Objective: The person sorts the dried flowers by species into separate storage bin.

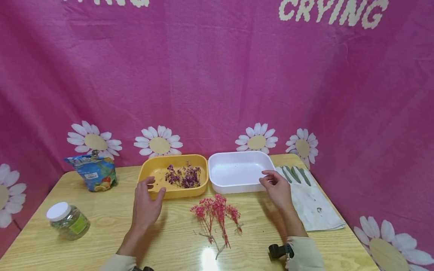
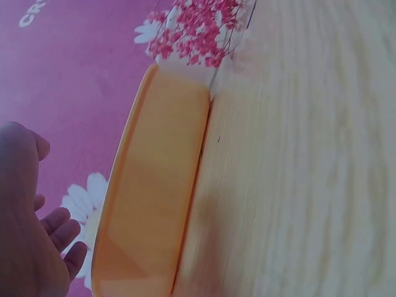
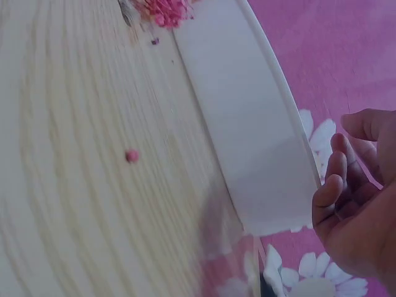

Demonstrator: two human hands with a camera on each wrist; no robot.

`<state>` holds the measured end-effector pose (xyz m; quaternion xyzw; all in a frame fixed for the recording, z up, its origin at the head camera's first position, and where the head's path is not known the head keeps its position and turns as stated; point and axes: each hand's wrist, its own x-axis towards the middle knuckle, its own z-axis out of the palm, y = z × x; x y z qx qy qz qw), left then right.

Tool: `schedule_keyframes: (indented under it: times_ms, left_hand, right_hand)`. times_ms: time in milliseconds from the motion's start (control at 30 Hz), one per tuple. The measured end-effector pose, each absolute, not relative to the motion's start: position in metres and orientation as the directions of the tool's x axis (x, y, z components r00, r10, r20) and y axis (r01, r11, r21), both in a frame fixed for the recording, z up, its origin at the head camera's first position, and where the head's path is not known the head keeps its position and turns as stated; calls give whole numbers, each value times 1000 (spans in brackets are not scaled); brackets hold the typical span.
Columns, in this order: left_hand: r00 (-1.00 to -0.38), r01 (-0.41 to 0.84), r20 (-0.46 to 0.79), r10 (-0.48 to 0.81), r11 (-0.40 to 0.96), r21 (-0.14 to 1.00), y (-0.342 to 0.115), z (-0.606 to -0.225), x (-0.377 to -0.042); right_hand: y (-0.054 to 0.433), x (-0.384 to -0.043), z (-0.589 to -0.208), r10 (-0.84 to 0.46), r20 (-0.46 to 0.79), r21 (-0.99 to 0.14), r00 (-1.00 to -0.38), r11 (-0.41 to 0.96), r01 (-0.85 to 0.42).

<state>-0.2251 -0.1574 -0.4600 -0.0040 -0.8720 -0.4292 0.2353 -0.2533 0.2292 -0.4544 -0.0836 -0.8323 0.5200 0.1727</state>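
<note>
At the front left corner of the yellow tray point(image 1: 183, 193), my left hand point(image 1: 146, 207) is held with thumb and fingers apart, nothing between them. Sprigs of dried purple flowers point(image 1: 184, 176) lie inside that tray. On the other side, my right hand point(image 1: 278, 190) is at the front right corner of the white tray point(image 1: 237, 188), its fingers loosely bent and holding nothing. In the right wrist view the fingertips come close to the white rim; whether they touch it I cannot tell. Pink dried flowers point(image 1: 217, 210) with bare stems lie on the table between my forearms.
A white cloth point(image 1: 313, 209) with several green leaves point(image 1: 295, 175) lies at the right. To the left stand a blue bag point(image 1: 95, 173) and a clear jar point(image 1: 69, 222) with a white lid, tilted. Behind the wooden table point(image 1: 179, 233) hangs a pink curtain point(image 1: 210, 82).
</note>
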Motion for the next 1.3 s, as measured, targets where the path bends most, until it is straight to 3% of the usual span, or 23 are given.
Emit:
schedule_keyframes:
  times_ms: [467, 733, 1300]
  left_hand:
    - [-894, 312, 445, -46, 650, 693, -125, -463, -211]
    - [-932, 309, 356, 66, 659, 686, -106, -468, -200]
    - [-968, 250, 133, 212, 825, 507, -84, -469, -167]
  right_hand:
    - [246, -259, -462, 424, 201, -881, -883, 472, 26]
    - [249, -258, -471, 441, 181, -864, -879, 498, 72]
    - [252, -259, -471, 391, 36, -878, -920, 452, 158]
